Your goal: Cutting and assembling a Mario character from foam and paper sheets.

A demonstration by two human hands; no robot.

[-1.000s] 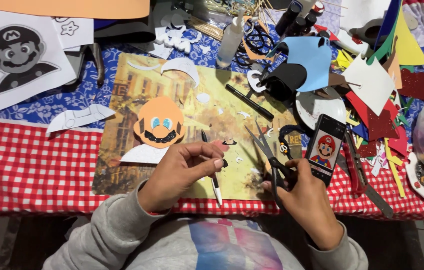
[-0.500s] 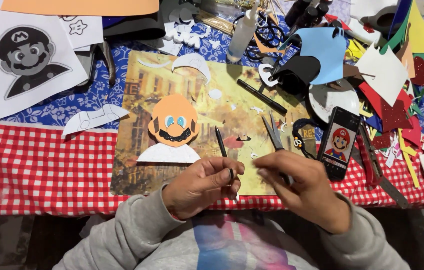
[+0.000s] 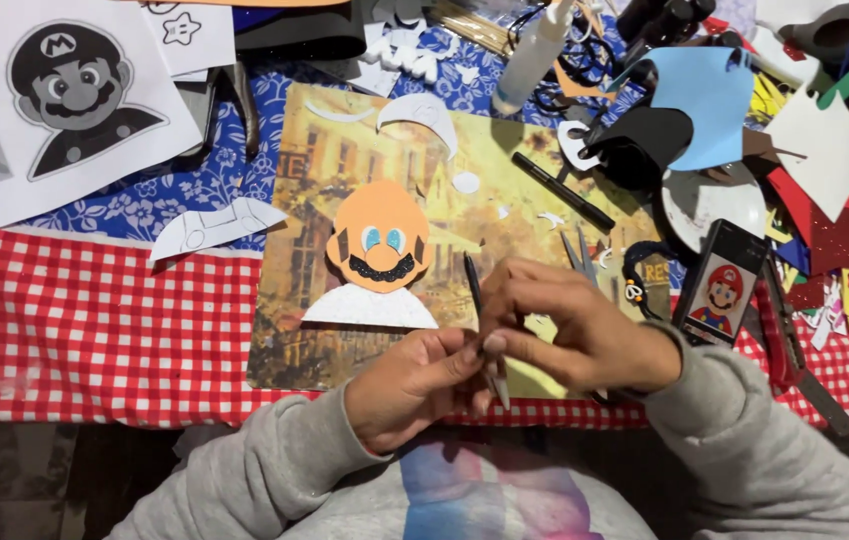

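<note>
Your left hand [image 3: 414, 385] clamped on a black pen [image 3: 480, 318], your right hand [image 3: 569, 330] pinching together beside it, orange paper face [image 3: 378, 237] just far-left on the bench [image 3: 94, 330]

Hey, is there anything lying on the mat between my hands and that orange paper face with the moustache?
Nothing visible blocks the way. The left hand and right hand meet at the mat's near edge, holding a dark pen. The orange paper face lies just beyond, with only bare picture mat between.

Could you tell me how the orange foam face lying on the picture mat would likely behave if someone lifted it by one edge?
The orange foam face looks thin and flat, so it would probably bend and weigh little. Its moustache and eyes are separate pieces laid on top; if unglued, they might slide off. The white collar piece beneath may stay behind.
</note>
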